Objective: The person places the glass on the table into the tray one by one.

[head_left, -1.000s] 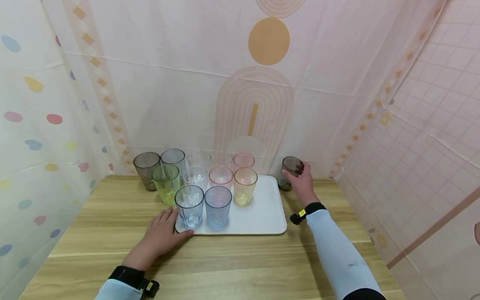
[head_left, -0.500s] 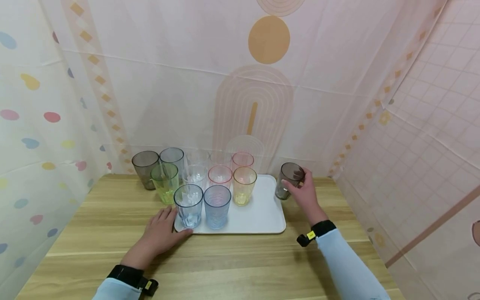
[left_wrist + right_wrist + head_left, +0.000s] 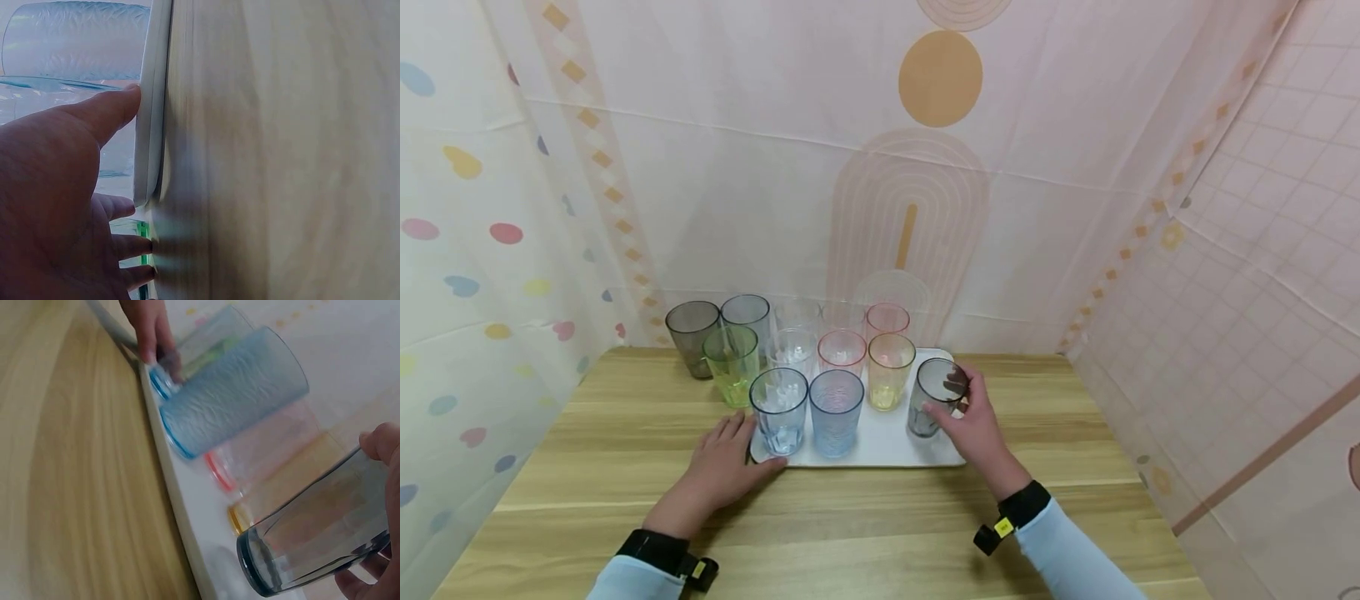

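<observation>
In the head view my right hand (image 3: pixel 979 429) grips a smoky grey glass (image 3: pixel 934 385) by its side, over the right part of a white tray (image 3: pixel 883 442). The right wrist view shows the glass's thick base (image 3: pixel 257 565) close over the tray surface. My left hand (image 3: pixel 722 462) lies at the tray's front left corner with fingers extended, its thumb (image 3: pixel 119 106) against the rim. Beside that hand stands a clear blue glass (image 3: pixel 779 417), and right of it a textured blue glass (image 3: pixel 836 421). A yellow glass (image 3: pixel 890 375) stands behind them, left of the grey one.
Pink-rimmed glasses (image 3: pixel 842 354) and clear glasses (image 3: pixel 792 354) stand farther back on the tray. At the left are a green glass (image 3: pixel 732 371), a dark grey glass (image 3: pixel 692 333) and a blue-grey glass (image 3: pixel 747 315). Curtains (image 3: pixel 737 208) enclose the wooden table (image 3: pixel 850 533).
My right hand has carried the smoky grey glass from the table right of the tray, leftward and toward me, to over the tray. My left hand has stayed at the tray corner.
</observation>
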A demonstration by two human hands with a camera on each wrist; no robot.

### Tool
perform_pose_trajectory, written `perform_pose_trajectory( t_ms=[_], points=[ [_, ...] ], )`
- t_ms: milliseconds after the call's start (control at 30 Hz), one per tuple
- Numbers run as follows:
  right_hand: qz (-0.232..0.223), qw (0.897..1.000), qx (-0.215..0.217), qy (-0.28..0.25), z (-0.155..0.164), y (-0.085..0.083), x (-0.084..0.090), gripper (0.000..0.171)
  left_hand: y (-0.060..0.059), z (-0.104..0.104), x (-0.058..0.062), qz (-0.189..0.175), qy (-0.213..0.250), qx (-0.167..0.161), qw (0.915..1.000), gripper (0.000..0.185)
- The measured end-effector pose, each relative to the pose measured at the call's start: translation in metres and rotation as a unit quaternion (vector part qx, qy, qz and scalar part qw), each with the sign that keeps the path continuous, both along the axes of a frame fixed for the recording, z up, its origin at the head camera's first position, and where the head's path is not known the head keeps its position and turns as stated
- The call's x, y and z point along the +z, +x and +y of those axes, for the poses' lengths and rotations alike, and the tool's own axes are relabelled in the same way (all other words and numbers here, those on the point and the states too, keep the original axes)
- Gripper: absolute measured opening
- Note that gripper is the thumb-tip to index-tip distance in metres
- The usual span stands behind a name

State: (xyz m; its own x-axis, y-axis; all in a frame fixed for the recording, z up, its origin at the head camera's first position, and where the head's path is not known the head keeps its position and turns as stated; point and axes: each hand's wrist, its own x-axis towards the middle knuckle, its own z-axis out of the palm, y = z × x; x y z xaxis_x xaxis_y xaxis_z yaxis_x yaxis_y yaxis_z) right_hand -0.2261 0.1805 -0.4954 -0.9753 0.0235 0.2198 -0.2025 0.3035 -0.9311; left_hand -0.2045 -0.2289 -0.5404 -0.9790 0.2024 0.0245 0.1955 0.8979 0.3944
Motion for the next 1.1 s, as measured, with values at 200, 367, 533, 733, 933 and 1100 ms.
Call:
perform_pose_trajectory(
  t_ms=[200,367,533,733,933,1100],
  points=[
    [-0.016,1.000,0.018,0.015,-0.024,0.010,0.000,0.085,-0.001,-0.002,-0.003,-0.003,0.003,0.002,1.0000,0.108],
    [-0.012,0.999,0.037,0.014,-0.039,0.012,0.003,0.084,-0.001,-0.001,-0.003,-0.008,0.005,0.002,1.0000,0.109],
    [-0.010,0.999,0.044,0.009,-0.049,0.011,0.006,0.086,-0.001,-0.001,-0.003,-0.010,0.006,0.003,0.9999,0.109],
    [-0.008,0.999,0.049,0.010,-0.055,0.010,0.004,0.087,0.000,-0.002,-0.004,-0.003,0.004,0.002,1.0000,0.110],
    [-0.015,0.998,0.056,0.021,-0.060,0.011,-0.005,0.087,0.001,-0.001,-0.001,-0.005,0.003,0.003,1.0000,0.111],
    [-0.014,0.998,0.050,0.018,-0.063,0.010,-0.009,0.087,0.002,0.000,0.001,-0.003,0.001,0.002,1.0000,0.112]
  ],
)
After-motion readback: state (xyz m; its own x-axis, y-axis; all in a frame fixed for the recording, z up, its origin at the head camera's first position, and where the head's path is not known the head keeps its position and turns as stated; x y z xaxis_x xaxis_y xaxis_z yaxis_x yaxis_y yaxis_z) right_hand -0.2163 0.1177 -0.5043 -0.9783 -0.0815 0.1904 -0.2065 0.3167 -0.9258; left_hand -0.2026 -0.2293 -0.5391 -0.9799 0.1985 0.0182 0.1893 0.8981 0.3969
